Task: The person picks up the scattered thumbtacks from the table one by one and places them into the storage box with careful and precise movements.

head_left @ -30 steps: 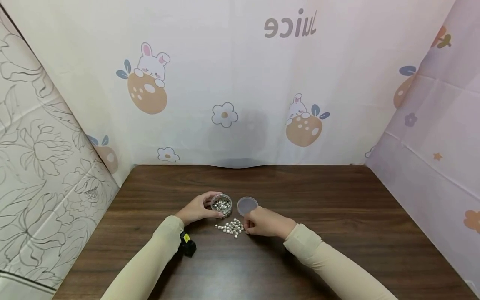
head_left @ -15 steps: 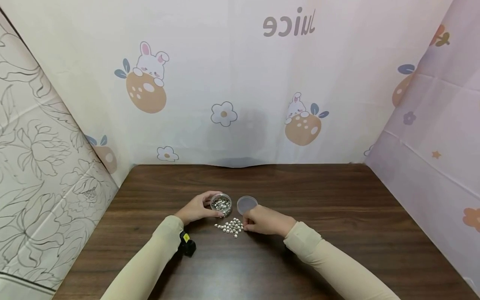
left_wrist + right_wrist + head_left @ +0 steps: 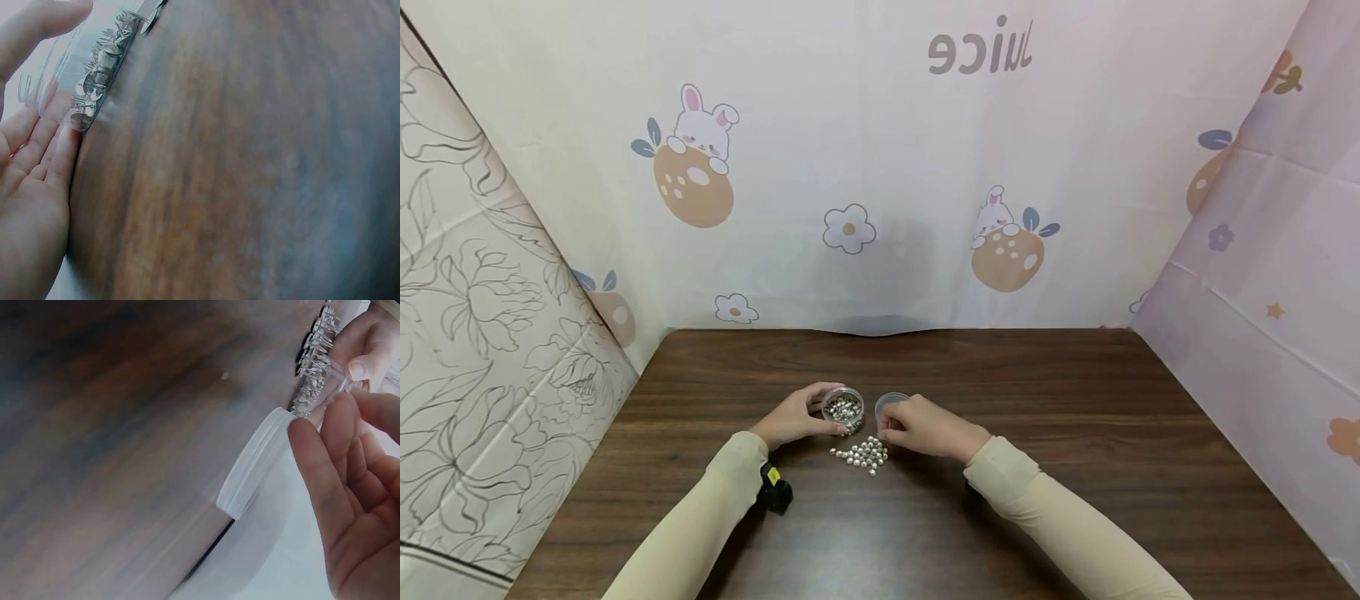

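My left hand (image 3: 793, 417) grips a clear round tub (image 3: 59, 59) from its left side, thumb in front and fingers behind. Silver thumbtacks (image 3: 97, 75) lie inside the tub, which stands slightly tilted in the head view. A loose pile of thumbtacks (image 3: 867, 453) is spread on the table just in front of it. My right hand (image 3: 925, 427) hovers above and right of the pile, over the near part of the round lid (image 3: 253, 465). Its thumb and forefinger pinch together at the tips, on what looks like a thumbtack, mostly hidden by the fingers.
The dark wood table (image 3: 1037, 375) runs back to a printed curtain (image 3: 775, 167), with more curtain on both sides. A black wrist device (image 3: 775, 492) with a yellow mark sits under the left cuff.
My right hand has lifted from the pile's right edge and moved up and slightly left, now covering part of the lid. The left hand and the tub stay in place.
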Demonstrator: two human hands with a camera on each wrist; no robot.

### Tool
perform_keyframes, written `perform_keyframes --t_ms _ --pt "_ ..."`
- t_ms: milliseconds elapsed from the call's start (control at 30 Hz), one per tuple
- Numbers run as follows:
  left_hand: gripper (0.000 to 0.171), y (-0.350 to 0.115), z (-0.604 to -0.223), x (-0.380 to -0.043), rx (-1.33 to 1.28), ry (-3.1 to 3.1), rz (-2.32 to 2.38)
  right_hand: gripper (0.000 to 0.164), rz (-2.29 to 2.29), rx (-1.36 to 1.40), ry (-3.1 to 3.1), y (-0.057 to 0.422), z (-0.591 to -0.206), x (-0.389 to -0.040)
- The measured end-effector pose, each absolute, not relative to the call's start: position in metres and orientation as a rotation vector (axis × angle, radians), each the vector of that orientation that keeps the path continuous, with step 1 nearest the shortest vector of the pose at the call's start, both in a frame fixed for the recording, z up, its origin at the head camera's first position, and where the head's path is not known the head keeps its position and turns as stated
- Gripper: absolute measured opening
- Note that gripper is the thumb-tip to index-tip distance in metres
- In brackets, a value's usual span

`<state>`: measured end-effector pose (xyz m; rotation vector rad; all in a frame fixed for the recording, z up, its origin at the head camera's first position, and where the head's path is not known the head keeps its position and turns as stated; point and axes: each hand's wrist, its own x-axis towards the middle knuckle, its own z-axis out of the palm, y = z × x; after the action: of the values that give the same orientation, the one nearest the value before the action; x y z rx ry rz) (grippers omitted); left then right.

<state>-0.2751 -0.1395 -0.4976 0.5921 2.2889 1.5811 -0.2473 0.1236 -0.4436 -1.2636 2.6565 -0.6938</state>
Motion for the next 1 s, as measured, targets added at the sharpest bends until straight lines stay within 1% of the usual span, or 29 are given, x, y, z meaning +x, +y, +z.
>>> perform_keyframes --t_ms 367,600,833,1000 --pt "0.071 -0.141 -0.498 -0.275 0.596 2.306 1.568 0.006 -0.748 -1.199 2.763 0.108 -0.441 -0.258" --pt "0.072 -0.141 -0.499 -0.277 0.603 2.298 1.578 0.006 -0.767 -1.212 2.805 0.098 -0.439 -0.26" --pt "0.066 -0.141 -0.5 -0.276 0.597 2.277 1.59 0.008 -0.751 -1.193 2.817 0.085 -0.438 -0.268" --pt "0.066 -0.141 -0.5 -0.276 0.596 2.271 1.588 0.009 -0.702 -1.144 2.806 0.08 -0.439 -0.272"
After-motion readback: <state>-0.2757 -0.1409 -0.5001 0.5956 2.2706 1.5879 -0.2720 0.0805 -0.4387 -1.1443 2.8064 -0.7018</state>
